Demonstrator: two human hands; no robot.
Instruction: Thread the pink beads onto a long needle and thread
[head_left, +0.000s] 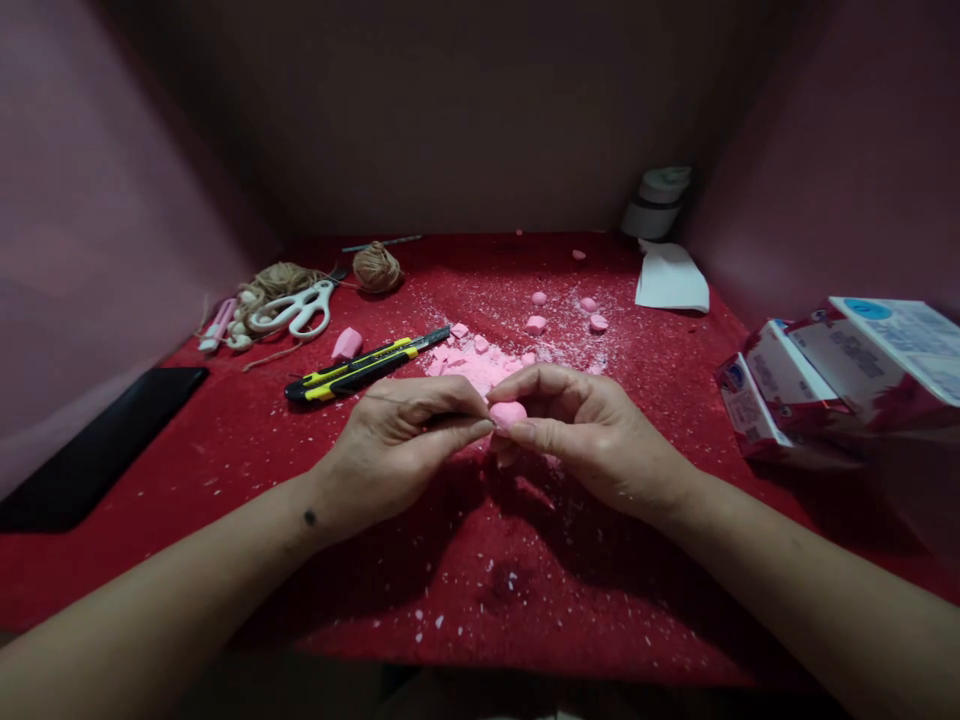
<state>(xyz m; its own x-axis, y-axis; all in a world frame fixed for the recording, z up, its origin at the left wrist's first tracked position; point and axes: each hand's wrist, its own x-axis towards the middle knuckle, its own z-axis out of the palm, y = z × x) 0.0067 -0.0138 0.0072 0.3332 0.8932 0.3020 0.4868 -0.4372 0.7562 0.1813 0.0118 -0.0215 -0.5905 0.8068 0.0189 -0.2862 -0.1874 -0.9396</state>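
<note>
My right hand (577,425) pinches a small rounded pink lump (508,414), soap-like in look, between thumb and fingers. My left hand (412,430) is closed in a pinch at the lump's left side. A thin dark thing seems to lie along its fingers, too fine to name. Just beyond both hands lies a pile of pink shavings and chips (480,365). A black and yellow utility knife (360,370) rests left of the pile, its tip at the shavings. Behind the knife sits a larger pink chunk (347,344). Several small pink pieces (535,325) are scattered farther back.
White-handled scissors (300,308), a twine ball (377,268) and loose twine (285,278) lie at the back left. A black flat object (105,440) is at the left edge. Boxes (847,375) stand right; white paper (673,278) and a bottle (656,203) are back right.
</note>
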